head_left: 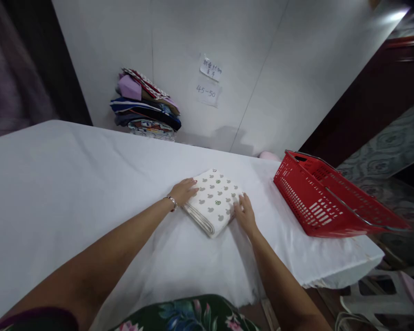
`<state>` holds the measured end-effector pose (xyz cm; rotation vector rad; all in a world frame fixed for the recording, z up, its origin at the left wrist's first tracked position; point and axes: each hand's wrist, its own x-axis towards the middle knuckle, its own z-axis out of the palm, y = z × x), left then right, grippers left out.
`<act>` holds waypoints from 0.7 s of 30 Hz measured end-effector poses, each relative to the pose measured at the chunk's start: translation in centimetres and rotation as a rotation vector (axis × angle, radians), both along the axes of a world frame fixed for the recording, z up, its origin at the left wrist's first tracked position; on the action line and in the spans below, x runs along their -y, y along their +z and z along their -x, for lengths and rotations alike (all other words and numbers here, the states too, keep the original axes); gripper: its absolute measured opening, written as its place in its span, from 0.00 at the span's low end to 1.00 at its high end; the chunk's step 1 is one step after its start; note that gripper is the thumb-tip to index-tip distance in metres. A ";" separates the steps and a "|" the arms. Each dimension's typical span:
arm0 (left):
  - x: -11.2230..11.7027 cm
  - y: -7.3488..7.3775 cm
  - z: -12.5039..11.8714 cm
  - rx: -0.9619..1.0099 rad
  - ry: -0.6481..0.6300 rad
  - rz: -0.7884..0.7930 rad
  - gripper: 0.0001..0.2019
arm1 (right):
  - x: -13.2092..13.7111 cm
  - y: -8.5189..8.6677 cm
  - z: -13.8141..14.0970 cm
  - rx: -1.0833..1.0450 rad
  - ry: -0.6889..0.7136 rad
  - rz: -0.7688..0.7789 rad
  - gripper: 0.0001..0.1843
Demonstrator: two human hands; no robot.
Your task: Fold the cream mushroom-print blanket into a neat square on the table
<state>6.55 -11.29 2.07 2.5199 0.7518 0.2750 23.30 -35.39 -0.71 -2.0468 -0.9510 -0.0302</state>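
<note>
A folded white cloth [215, 195] with small grey and green printed motifs lies on the white-covered table in front of me. Its stacked layers show along the near left edge. My left hand [184, 191], with a bracelet at the wrist, grips the cloth's left side, fingertips resting on the top layer. On the opposite side my right hand [245, 215] is closed on the right edge, its thumb and fingers against the fabric. Part of each hand's grip underneath is hidden.
A red plastic basket [308, 207] with metal handles stands at the table's right end. Against the wall rises a pile of folded fabrics [146, 105]. Paper notes [209, 82] are stuck on the wall. A white sheet [89, 184] covers the table.
</note>
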 end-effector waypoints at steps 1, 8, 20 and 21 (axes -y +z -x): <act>-0.5 0.1 0.0 0.001 0.053 0.014 0.24 | 0.5 -0.2 0.4 -0.131 -0.015 -0.075 0.31; -1.9 0.1 0.1 -0.113 0.240 0.163 0.24 | 1.0 -0.1 3.0 -0.751 0.051 -0.250 0.40; 4.6 0.3 6.5 0.114 0.335 0.105 0.27 | -2.3 2.2 -0.4 -0.210 0.030 -0.172 0.21; 5.1 0.5 6.5 0.184 0.276 0.018 0.23 | -1.7 2.3 0.3 -0.115 0.096 -0.175 0.18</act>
